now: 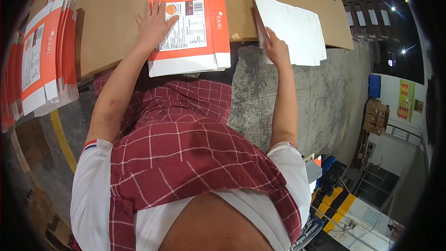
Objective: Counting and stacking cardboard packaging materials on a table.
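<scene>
Across the near edge of the brown bench (111, 16), two piles of flat cartons lie side by side, both jutting a little toward the person. On the left one, the orange-and-white carton (220, 23) lies printed face up, with a white label panel in its middle and white flaps at its far and near ends. The left hand (155, 25) is spread on it, palm down, fingers pointing far and thumb reaching right, touching the left part of the label. To the right, with a strip of bench between, is the white carton (297, 30), plain face up, its far left corner rising to a point. The right hand (278, 49) lies half curled over the left part of it, touching; I cannot tell whether the fingertips pinch its edge. Near the gap between the two, a small tan scrap (235, 36) sits at the bench edge. Far to the left stands a thick stack of orange-and-white cartons (46, 60), with more beyond it, and others show at the far right. Close below the bench are the person's dark red checked apron (186, 144) and the grey floor (297, 102)
</scene>
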A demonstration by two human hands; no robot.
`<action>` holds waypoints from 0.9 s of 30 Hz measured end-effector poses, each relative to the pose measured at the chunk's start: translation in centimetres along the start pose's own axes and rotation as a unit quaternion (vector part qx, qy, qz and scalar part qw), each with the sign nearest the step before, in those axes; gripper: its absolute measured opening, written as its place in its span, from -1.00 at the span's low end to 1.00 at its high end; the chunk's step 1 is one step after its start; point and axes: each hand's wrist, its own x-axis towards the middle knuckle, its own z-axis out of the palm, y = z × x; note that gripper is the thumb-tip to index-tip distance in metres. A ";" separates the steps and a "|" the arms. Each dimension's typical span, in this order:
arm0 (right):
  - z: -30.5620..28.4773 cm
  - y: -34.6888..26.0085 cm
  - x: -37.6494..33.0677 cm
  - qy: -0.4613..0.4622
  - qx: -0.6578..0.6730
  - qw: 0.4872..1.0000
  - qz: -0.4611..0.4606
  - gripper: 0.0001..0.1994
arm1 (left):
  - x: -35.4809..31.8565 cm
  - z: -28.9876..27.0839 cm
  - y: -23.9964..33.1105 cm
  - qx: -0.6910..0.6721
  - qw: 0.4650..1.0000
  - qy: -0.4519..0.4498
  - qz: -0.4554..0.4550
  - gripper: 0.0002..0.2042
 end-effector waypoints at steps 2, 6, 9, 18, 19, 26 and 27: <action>-3.7 -3.2 -1.3 0.032 0.170 0.984 -0.030 -0.61 | -0.2 0.1 -0.3 0.003 1.000 0.006 -0.001 -0.33; -8.5 -7.6 -5.5 0.113 0.562 0.812 -0.111 -0.56 | 0.1 0.1 0.0 -0.005 1.000 0.003 -0.015 -0.32; -10.4 -10.7 -7.8 0.110 0.738 0.660 -0.082 -0.60 | 0.0 0.0 -0.5 -0.014 1.000 0.017 -0.007 -0.34; 3.3 -14.8 -4.2 0.034 0.608 0.793 -0.014 -0.64 | 1.5 -3.9 -0.6 -0.616 0.776 -0.092 -0.102 -0.34; 3.5 -15.3 -4.0 0.036 0.586 0.809 -0.019 -0.64 | 1.1 -4.2 -0.5 -0.566 0.820 -0.051 -0.072 -0.32; -0.7 -9.4 -3.0 0.035 0.554 0.827 0.092 -0.60 | 0.7 0.4 -2.1 -0.122 0.990 0.072 -0.013 -0.34; 1.0 -7.1 -2.0 0.131 0.512 0.845 0.085 -0.59 | 0.7 0.3 -1.8 -0.104 0.993 0.050 -0.011 -0.34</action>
